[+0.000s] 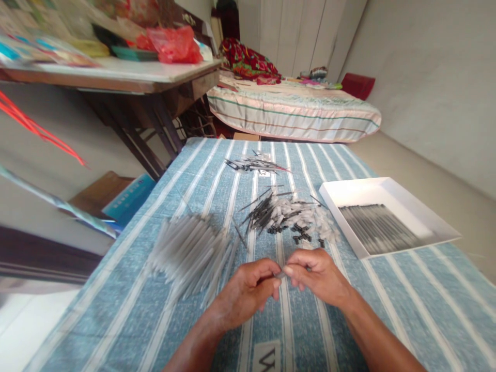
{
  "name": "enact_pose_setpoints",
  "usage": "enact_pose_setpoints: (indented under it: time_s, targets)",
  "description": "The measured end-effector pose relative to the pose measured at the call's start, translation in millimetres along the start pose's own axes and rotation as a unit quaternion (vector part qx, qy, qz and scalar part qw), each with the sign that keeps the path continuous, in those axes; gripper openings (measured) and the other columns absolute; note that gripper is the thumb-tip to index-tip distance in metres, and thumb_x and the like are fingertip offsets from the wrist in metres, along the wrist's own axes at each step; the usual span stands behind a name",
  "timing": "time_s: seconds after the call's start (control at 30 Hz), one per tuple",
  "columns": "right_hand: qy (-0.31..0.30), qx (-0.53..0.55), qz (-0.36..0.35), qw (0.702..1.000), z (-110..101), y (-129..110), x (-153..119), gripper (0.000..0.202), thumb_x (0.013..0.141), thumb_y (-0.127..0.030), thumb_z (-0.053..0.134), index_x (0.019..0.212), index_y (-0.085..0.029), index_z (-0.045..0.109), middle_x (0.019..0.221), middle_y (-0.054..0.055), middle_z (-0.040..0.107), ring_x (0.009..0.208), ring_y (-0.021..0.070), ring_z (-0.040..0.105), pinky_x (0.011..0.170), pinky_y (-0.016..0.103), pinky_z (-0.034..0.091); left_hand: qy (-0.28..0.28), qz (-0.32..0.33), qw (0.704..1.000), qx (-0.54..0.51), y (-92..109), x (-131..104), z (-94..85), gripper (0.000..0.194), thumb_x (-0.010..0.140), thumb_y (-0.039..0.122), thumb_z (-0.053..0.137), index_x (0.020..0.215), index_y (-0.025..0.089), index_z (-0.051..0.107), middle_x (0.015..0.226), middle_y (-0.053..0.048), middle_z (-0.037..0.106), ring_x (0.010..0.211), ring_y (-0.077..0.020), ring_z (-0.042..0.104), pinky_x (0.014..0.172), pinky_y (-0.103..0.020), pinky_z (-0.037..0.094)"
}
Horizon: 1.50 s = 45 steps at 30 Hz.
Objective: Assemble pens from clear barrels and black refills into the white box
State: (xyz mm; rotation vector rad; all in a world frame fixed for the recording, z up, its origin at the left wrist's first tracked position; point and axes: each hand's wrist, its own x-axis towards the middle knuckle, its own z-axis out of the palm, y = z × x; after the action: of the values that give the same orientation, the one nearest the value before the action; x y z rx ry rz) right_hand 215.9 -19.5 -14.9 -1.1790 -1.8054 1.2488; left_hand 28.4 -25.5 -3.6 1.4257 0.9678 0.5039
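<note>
My left hand [248,287] and my right hand [320,276] meet fingertip to fingertip above the striped cloth. Between them shows the end of a small grey piece [279,275], pinched by the left thumb and forefinger. The right thumb and forefinger are pressed together at its other side; what they grip is mostly hidden. Just beyond the hands lie small black rings or caps [302,233] and a heap of short whitish translucent pieces [296,212] mixed with thin black sticks [263,211]. To the left is a blurred pile of translucent grey tubes [189,250], like pen barrels.
On the right stands an open white box [418,206] with a row of dark pen-like sticks [377,227] inside. Another small pile of thin dark pieces [256,164] lies farther back. A cluttered side table [186,72] and a bed [294,111] are beyond the cloth-covered table [406,320].
</note>
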Motion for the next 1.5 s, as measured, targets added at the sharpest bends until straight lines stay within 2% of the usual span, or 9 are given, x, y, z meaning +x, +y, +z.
enact_pose_setpoints:
  time_s: [0.1, 0.23, 0.37, 0.5, 0.67, 0.9, 1.07, 1.27, 1.5]
  targets:
    - [0.011, -0.015, 0.008, 1.000, 1, -1, 0, 0.042, 0.085, -0.041, 0.046, 0.053, -0.015, 0.052, 0.043, -0.004, 0.048, 0.039, 0.0061, 0.044, 0.042, 0.018, 0.033, 0.003, -0.001, 1.000, -0.001, 0, 0, 0.3, 0.013, 0.082, 0.024, 0.046, 0.085, 0.016, 0.057, 0.067, 0.003, 0.057, 0.046, -0.0069, 0.043, 0.045, -0.019, 0.035]
    - [0.000, 0.014, 0.005, 1.000, 1, -2, 0, 0.025, 0.082, -0.038, 0.053, 0.072, -0.015, 0.057, 0.053, -0.003, 0.055, 0.044, 0.0075, 0.050, 0.045, 0.018, 0.038, 0.004, -0.003, 1.000, -0.003, -1, 0, 0.1, 0.014, 0.083, 0.025, 0.046, 0.085, 0.015, 0.055, 0.066, 0.003, 0.057, 0.045, -0.0069, 0.041, 0.044, -0.020, 0.034]
    - [0.026, -0.019, 0.013, 0.999, 2, -3, 1, 0.042, 0.086, -0.040, 0.046, 0.051, -0.016, 0.048, 0.043, -0.004, 0.047, 0.039, 0.0062, 0.044, 0.043, 0.018, 0.034, 0.006, 0.004, 1.000, -0.002, -2, 0, 0.3, 0.013, 0.083, 0.026, 0.046, 0.084, 0.016, 0.055, 0.067, 0.002, 0.057, 0.046, -0.0069, 0.042, 0.044, -0.019, 0.035]
    - [0.003, 0.022, 0.016, 1.000, 3, -2, 1, 0.026, 0.083, -0.039, 0.051, 0.072, -0.016, 0.056, 0.054, -0.004, 0.055, 0.045, 0.0076, 0.050, 0.046, 0.018, 0.038, 0.016, -0.002, 1.000, -0.007, -2, 0, 0.4, 0.013, 0.082, 0.026, 0.047, 0.083, 0.016, 0.055, 0.065, 0.003, 0.056, 0.046, -0.0070, 0.042, 0.043, -0.019, 0.035]
    - [0.021, -0.017, 0.016, 1.000, 1, -2, 0, 0.039, 0.085, -0.039, 0.048, 0.054, -0.016, 0.050, 0.046, -0.004, 0.050, 0.042, 0.0067, 0.046, 0.044, 0.018, 0.035, 0.027, 0.001, 1.000, -0.004, 0, 0, 0.4, 0.013, 0.081, 0.027, 0.048, 0.082, 0.016, 0.055, 0.064, 0.003, 0.056, 0.045, -0.0070, 0.041, 0.044, -0.019, 0.035]
    - [-0.004, 0.033, 0.018, 0.999, 3, -2, 0, 0.026, 0.083, -0.037, 0.051, 0.066, -0.017, 0.053, 0.051, -0.004, 0.054, 0.043, 0.0067, 0.048, 0.044, 0.017, 0.038, 0.041, -0.003, 0.999, -0.011, -3, 1, 3.3, 0.011, 0.078, 0.026, 0.052, 0.079, 0.016, 0.058, 0.060, 0.004, 0.054, 0.048, -0.0080, 0.043, 0.046, -0.020, 0.034]
    - [0.021, 0.021, 0.034, 0.999, 5, -2, 1, 0.031, 0.084, -0.036, 0.050, 0.059, -0.017, 0.047, 0.048, -0.005, 0.052, 0.040, 0.0059, 0.045, 0.042, 0.017, 0.036, 0.086, 0.032, 0.994, 0.062, -1, 2, 3.8, 0.010, 0.076, 0.024, 0.055, 0.080, 0.016, 0.061, 0.063, 0.004, 0.052, 0.060, -0.0115, 0.046, 0.056, -0.022, 0.036]
    - [0.031, 0.040, 0.036, 0.998, 7, -4, 3, 0.032, 0.082, -0.036, 0.052, 0.057, -0.017, 0.048, 0.047, -0.005, 0.052, 0.039, 0.0058, 0.045, 0.041, 0.017, 0.035, 0.038, 0.083, 0.980, 0.179, 8, -2, -8.0, 0.028, 0.086, 0.025, 0.041, 0.068, 0.017, 0.061, 0.071, -0.001, 0.054, 0.066, -0.0134, 0.050, 0.063, -0.023, 0.038]
    - [0.034, 0.094, 0.078, 0.992, 14, -1, 6, 0.030, 0.081, -0.035, 0.052, 0.057, -0.017, 0.047, 0.045, -0.006, 0.052, 0.035, 0.0051, 0.043, 0.036, 0.015, 0.033, 0.073, 0.087, 0.972, 0.208, 1, 0, -9.0, 0.013, 0.078, 0.018, 0.051, 0.066, 0.018, 0.055, 0.068, 0.001, 0.052, 0.063, -0.0127, 0.049, 0.059, -0.023, 0.037]
